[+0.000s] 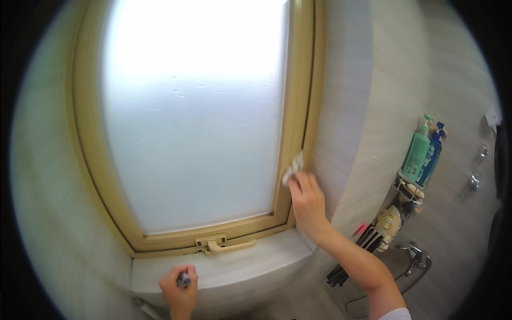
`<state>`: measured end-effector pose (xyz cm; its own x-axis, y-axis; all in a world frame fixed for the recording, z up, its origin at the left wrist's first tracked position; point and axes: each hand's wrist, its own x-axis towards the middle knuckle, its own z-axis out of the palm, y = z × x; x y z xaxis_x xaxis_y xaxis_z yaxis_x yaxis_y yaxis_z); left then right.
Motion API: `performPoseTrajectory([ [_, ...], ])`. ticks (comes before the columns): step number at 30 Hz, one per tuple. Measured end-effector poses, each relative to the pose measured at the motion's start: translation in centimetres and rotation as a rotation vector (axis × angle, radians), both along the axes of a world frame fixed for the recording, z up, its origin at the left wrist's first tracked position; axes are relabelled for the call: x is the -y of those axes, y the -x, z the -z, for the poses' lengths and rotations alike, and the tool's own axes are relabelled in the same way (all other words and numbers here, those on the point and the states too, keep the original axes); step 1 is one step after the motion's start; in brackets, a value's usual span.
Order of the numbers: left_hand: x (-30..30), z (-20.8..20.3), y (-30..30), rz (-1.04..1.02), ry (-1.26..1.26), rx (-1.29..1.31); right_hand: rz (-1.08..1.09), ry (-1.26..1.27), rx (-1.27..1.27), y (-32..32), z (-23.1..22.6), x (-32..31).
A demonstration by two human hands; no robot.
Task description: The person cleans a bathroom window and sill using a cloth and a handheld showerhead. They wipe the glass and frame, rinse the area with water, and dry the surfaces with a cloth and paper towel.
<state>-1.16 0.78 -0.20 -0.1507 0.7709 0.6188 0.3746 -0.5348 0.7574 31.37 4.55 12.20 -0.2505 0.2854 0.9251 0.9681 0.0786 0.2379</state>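
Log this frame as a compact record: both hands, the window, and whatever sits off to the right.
Left hand: closed around a dark object, kind unclear, near the sill
Right hand: fingers pinch a whitish cloth, blurred, at the right side of the window frame
Pane: frosted, with scattered droplets
Handle: tan, at the frame's lower edge
Right wall: green pump bottle beside a blue pump bottle; metal tap lower down

Here we look out from the head, left lens of 2 fisheyes, facing the rectangular, tan-framed, frosted-glass window up close, tipping down toward the long, pale ledge!
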Motion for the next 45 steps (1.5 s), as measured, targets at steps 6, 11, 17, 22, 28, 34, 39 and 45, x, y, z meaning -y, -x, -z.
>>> performPoseTrajectory([
  [6,-0.4,0.6,1.3,-0.221,0.061,-0.212,-0.453,-0.441,0.217,5.0,-19.7,-4.9],
  [11,-0.1,-1.4,-0.7,-0.103,0.104,-0.135,-0.262,-0.51,0.302,6.4,-44.6,-5.2],
  [17,0.1,-0.5,1.1,-0.094,0.221,-0.197,-0.406,-0.494,0.277,10.9,-14.1,-12.3],
  [22,-0.1,-0.8,1.2,0.015,0.201,-0.177,-0.614,-0.132,0.502,10.4,-3.5,-8.2],
  [28,-0.4,-0.8,0.0,0.024,0.182,-0.185,-0.384,-0.551,0.049,9.3,-39.7,-9.1],
  [34,0.0,-0.7,1.8,-0.028,0.194,-0.203,-0.719,-0.565,0.417,17.1,-18.9,-14.1],
  [39,-0.6,-1.0,1.7,0.085,0.175,-0.17,-0.922,0.207,0.51,14.7,-5.3,-9.7],
  [45,-0.4,-0.8,1.3,0.052,0.251,-0.148,-0.781,-0.346,-0.066,16.1,-38.9,-11.8],
])
